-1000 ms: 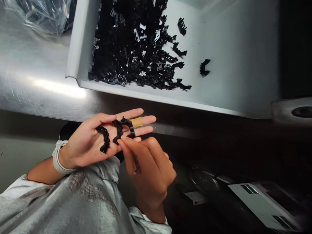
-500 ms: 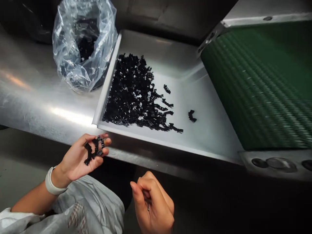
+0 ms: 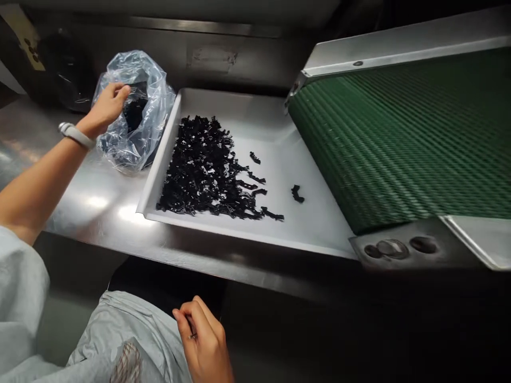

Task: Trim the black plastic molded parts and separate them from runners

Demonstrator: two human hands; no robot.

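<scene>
Head cam, clock taken from view centre: I've got the left hand (image 3: 110, 106) at 10 o'clock, over the mouth of the clear bag (image 3: 155, 119), fingers bent and thumb drawn in near them. Dark stuff sits right by the fingertips, but I can't tell if it's gripped or just lying behind, so grip width is unconfirmed. More black parts (image 3: 134, 113) show inside the bag, below the hand. Right hand (image 3: 205, 340) is at 7 o'clock, down by the shirt (image 3: 131, 319), well apart from the tray (image 3: 319, 229); fingers curled in, thumb against them, small metallic glint between, can't identify it. Main pile (image 3: 199, 170) of black parts is in the tray at 9 to 10 o'clock, heaped toward the bag side, with several stragglers off its 3 o'clock edge. One loose part (image 3: 297, 194) lies alone at 3 o'clock, well apart from the pile. Bag stands just beside the tray on the metal bench (image 3: 96, 207). Green belt (image 3: 411, 138) runs from 2 to 3 o'clock, its near end at the tray's far-right side
</scene>
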